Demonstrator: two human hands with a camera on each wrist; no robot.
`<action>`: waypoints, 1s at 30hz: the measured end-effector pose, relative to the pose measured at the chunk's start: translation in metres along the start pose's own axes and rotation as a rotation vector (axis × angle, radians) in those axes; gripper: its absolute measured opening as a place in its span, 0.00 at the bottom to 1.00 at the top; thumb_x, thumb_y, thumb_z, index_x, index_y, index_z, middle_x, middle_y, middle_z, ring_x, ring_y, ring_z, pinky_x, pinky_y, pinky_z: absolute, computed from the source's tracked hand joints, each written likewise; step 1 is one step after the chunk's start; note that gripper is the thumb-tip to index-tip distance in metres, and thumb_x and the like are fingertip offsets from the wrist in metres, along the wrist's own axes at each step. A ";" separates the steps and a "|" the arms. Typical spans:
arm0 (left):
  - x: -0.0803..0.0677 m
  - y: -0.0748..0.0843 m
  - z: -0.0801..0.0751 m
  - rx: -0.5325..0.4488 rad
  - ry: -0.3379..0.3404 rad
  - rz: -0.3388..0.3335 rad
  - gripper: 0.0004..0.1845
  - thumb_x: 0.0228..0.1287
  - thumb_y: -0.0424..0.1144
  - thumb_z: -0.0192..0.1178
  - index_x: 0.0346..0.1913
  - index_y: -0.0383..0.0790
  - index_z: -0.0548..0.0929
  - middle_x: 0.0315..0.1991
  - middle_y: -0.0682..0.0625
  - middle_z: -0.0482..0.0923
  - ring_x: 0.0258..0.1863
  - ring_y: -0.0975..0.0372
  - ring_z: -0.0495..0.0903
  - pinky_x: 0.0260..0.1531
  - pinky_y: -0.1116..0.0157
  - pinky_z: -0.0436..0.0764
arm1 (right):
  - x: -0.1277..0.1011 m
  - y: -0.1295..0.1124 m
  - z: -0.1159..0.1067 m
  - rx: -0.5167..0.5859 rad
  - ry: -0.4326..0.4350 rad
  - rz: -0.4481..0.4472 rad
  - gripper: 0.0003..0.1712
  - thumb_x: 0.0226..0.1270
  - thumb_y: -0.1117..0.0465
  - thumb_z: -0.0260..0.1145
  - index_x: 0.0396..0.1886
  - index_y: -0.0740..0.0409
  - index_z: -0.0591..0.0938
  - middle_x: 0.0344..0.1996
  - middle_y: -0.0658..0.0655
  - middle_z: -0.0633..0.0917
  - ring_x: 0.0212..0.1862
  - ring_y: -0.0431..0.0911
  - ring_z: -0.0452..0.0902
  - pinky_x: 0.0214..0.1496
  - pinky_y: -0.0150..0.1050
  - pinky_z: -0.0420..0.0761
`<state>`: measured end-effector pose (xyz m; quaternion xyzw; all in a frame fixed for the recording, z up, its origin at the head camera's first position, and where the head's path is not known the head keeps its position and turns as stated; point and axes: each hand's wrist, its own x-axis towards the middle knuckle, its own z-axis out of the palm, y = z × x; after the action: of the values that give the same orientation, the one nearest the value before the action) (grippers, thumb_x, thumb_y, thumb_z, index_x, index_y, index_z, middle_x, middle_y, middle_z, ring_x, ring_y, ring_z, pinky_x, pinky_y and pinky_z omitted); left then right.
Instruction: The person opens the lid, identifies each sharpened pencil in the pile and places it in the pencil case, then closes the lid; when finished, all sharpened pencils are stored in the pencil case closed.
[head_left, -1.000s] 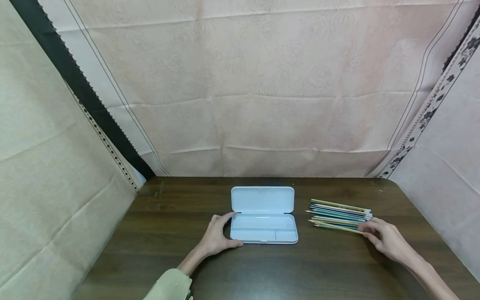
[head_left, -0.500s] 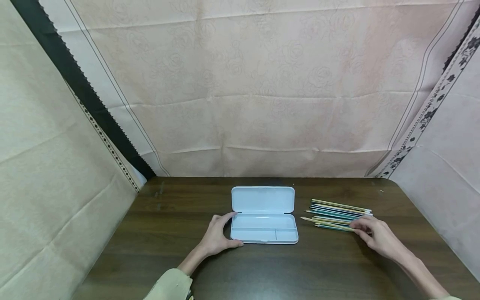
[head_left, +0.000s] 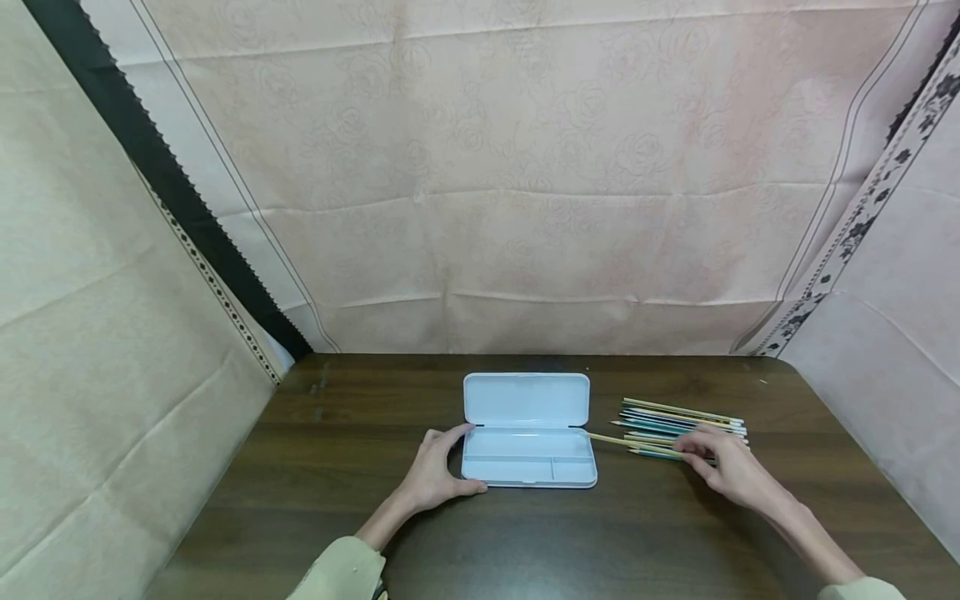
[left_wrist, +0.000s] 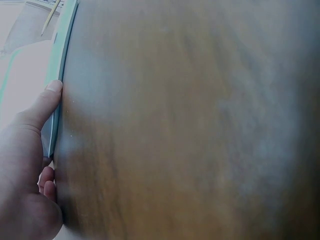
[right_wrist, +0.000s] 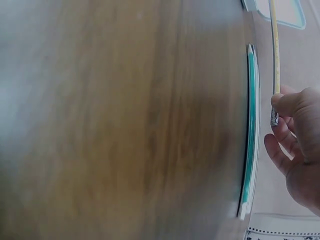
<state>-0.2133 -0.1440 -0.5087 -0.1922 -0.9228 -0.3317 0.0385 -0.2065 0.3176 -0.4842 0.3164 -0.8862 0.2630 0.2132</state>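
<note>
The left hand (head_left: 429, 475) grips the left end of an open pale-blue case (head_left: 527, 442), thumb on its near edge, a finger by the hinge; the case lies just right of that hand on the worktop (head_left: 525, 542). A yellow pencil (right_wrist: 276, 55) points leftward from the right hand (head_left: 723, 475), which pinches it near its rear end. Other pencils (head_left: 663, 422) lie beside that hand, reaching leftward and beyond it.

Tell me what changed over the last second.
The right hand moved left, sliding the yellow pencil it pinches toward the light-blue case; in the head view the pencil's tip now reaches the case's right edge. No fresh grip or release shows. The left hand stayed at the open case's left side, and the other pencils stayed bunched.
</note>
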 end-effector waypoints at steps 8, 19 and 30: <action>0.000 0.000 -0.001 -0.006 -0.006 -0.002 0.48 0.36 0.63 0.69 0.64 0.53 0.65 0.53 0.53 0.67 0.47 0.61 0.61 0.42 0.59 0.68 | 0.011 -0.007 0.015 0.015 -0.002 -0.033 0.17 0.44 0.75 0.70 0.31 0.51 0.82 0.27 0.44 0.76 0.27 0.34 0.68 0.28 0.26 0.67; 0.000 0.001 -0.001 -0.015 -0.006 0.002 0.48 0.36 0.63 0.69 0.64 0.53 0.65 0.53 0.53 0.66 0.47 0.61 0.61 0.42 0.58 0.68 | 0.026 -0.019 0.029 0.038 -0.048 -0.009 0.15 0.47 0.73 0.69 0.33 0.51 0.82 0.28 0.44 0.76 0.28 0.35 0.69 0.27 0.33 0.72; -0.001 0.002 -0.001 -0.019 -0.007 -0.002 0.47 0.36 0.62 0.69 0.64 0.53 0.65 0.52 0.53 0.67 0.46 0.61 0.61 0.40 0.58 0.68 | 0.040 -0.033 0.042 0.089 -0.113 0.029 0.12 0.51 0.71 0.68 0.32 0.50 0.82 0.29 0.44 0.75 0.29 0.34 0.69 0.28 0.32 0.73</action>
<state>-0.2122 -0.1438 -0.5066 -0.1929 -0.9200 -0.3396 0.0334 -0.2214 0.2522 -0.4837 0.3271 -0.8887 0.2868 0.1449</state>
